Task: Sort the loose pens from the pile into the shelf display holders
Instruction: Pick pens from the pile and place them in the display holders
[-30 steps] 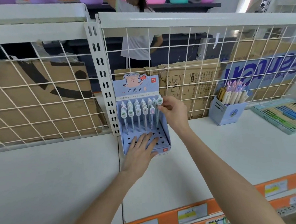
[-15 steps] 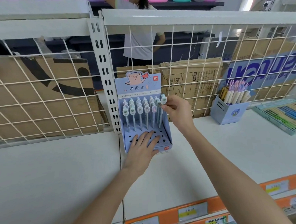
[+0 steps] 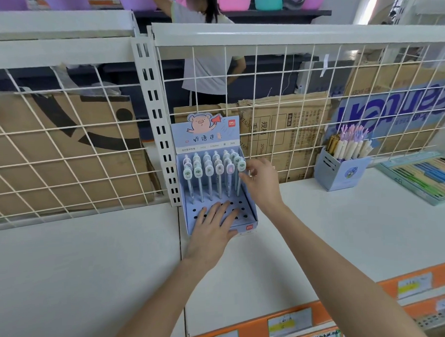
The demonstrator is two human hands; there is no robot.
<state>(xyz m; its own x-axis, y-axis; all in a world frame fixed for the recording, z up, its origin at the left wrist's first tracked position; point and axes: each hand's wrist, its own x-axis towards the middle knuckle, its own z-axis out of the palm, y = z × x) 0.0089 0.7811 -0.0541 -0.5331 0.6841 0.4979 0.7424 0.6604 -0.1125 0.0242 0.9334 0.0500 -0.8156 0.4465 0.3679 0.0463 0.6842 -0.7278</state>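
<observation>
Head view: right hand point(image 3: 262, 183), fingers curled, pinches end pen point(image 3: 240, 172) at its cap, pen standing in blue pen display box point(image 3: 249, 205); left hand point(image 3: 214, 228), fingers straight, flat on perforated tray at 6 o'clock; box on white shelf point(image 3: 322, 227), pen cup point(image 3: 341, 171) at 3 o'clock.

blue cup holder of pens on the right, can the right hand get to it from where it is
Probably yes. The right hand is at the pig display box, and only bare white shelf lies between it and the blue cup holder.
</observation>
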